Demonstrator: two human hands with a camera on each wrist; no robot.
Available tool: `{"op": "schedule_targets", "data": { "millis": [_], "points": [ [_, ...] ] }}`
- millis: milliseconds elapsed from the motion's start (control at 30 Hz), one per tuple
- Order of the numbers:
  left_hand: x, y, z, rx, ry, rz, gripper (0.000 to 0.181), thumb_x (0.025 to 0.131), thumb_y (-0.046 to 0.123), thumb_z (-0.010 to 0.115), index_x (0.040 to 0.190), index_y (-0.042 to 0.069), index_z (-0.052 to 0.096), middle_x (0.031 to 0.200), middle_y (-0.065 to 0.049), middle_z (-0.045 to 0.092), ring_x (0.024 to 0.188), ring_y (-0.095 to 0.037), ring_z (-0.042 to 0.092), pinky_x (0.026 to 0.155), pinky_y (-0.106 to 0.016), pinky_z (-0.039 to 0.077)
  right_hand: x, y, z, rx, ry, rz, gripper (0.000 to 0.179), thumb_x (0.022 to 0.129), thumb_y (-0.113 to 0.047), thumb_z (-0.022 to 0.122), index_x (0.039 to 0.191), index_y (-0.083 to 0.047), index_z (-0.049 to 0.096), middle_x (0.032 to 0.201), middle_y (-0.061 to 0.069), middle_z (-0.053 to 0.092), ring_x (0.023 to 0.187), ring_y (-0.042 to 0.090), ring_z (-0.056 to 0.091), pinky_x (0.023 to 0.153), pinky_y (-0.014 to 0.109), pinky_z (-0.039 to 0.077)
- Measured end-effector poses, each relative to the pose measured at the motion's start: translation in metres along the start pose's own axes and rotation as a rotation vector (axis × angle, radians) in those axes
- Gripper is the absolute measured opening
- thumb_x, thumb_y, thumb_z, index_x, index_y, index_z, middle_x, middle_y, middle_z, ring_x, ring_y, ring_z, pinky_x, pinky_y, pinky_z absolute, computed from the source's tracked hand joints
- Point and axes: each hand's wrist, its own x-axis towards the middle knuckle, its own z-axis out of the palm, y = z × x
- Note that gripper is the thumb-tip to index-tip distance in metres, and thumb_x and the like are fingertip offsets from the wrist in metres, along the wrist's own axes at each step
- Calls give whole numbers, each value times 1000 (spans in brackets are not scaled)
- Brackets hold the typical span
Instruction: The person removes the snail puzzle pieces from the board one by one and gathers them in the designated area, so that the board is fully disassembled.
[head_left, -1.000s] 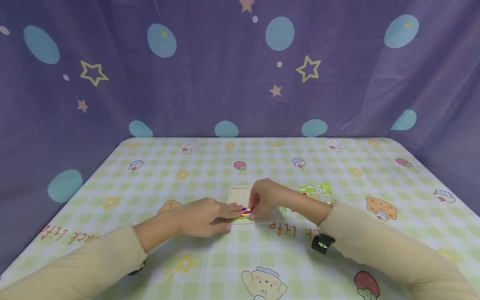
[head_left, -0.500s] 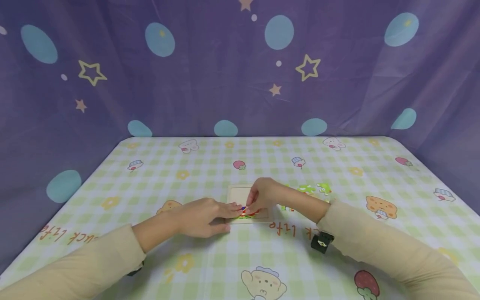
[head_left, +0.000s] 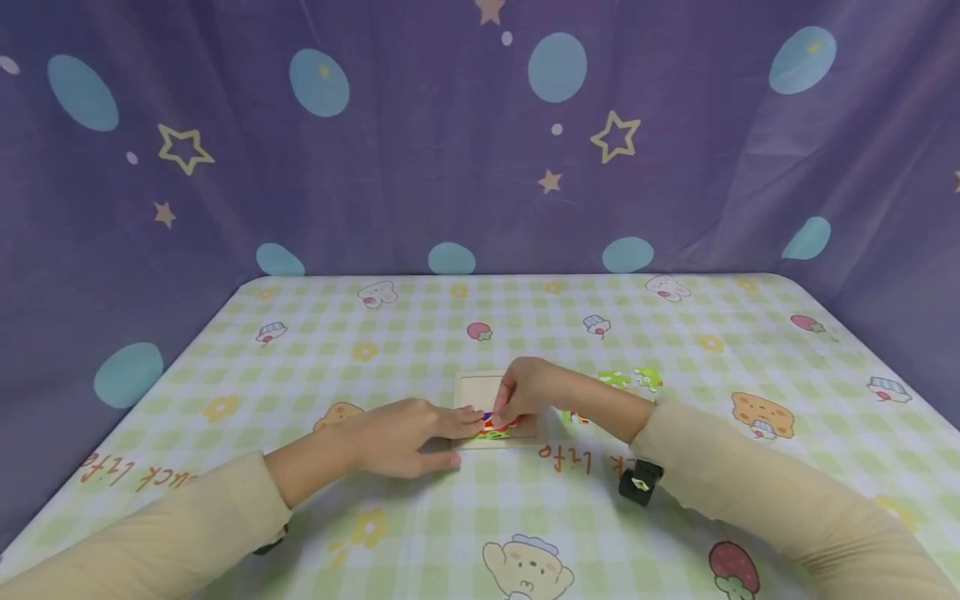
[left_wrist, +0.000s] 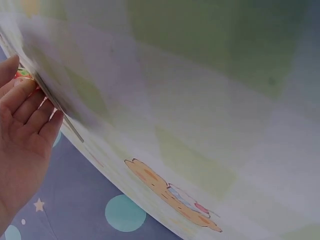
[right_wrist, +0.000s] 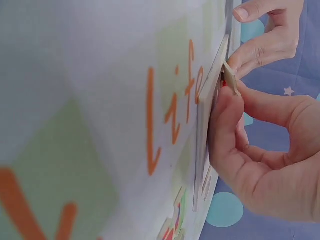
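Observation:
A shallow wooden puzzle tray [head_left: 477, 388] lies on the table, with colourful jigsaw pieces [head_left: 492, 434] along its near side. My left hand [head_left: 405, 436] reaches in from the left; its extended fingers rest on the tray's left edge and touch the pieces there. Over the tray, my right hand [head_left: 531, 390] pinches a thin wooden jigsaw piece [right_wrist: 230, 78] between thumb and index finger. That piece stands tilted against the tray in the right wrist view, and its printed face is mostly hidden. The left wrist view shows the left hand [left_wrist: 25, 135] at the tray's rim.
To the right of the tray lie loose jigsaw pieces, among them a green one [head_left: 613, 379], another green one [head_left: 648, 378] and a multicoloured one [head_left: 576, 417], partly behind the right forearm. A checked cloth [head_left: 420, 533] covers the table; a purple curtain [head_left: 420, 192] hangs behind it.
My right hand has shifted slightly left and toward the near side of the tray, bringing its fingertips close to the left hand's. The left hand stays in place.

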Motion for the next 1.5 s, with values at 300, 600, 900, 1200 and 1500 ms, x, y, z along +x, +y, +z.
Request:
{"op": "schedule_targets", "data": {
  "millis": [300, 600, 900, 1200, 1500],
  "points": [
    [-1, -2, 1, -6, 19, 26, 51, 97, 33, 56, 142, 13, 46, 148, -4, 45, 139, -17, 41, 111, -42, 42, 0, 4, 0, 184, -74, 39, 9, 81, -9, 76, 76, -5, 69, 62, -1, 64, 52, 5, 62, 63, 20, 57],
    [1, 0, 0, -4, -5, 9, 53, 97, 34, 55, 144, 12, 45, 150, -3, 42, 140, -17, 40, 112, -42, 40, 3, 12, -5, 260, -115, 53, 8, 80, -10, 77, 83, -4, 73, 64, 0, 67, 53, 6, 63, 63, 20, 57],
    [3, -2, 0, -27, -20, 5, 50, 96, 32, 57, 141, 11, 48, 149, 0, 44, 142, -15, 38, 115, -42, 37, -4, 34, -22, 310, -135, 81, 6, 82, -2, 72, 86, 1, 72, 71, 2, 68, 58, 8, 64, 66, 24, 59],
    [1, -2, -1, -18, -14, 18, 49, 96, 31, 57, 140, 9, 50, 149, -1, 45, 141, -17, 40, 114, -42, 37, -16, 54, -33, 345, -132, 44, 10, 81, 0, 72, 90, 5, 70, 70, 0, 69, 60, 8, 64, 66, 25, 60],
    [0, -1, 0, -8, -14, 3, 50, 96, 32, 57, 140, 11, 49, 149, -1, 44, 141, -16, 40, 115, -42, 37, -28, 63, -40, 323, -117, 57, 11, 79, -4, 76, 86, 2, 69, 71, 1, 72, 59, 9, 66, 67, 28, 60]
  ]
}}
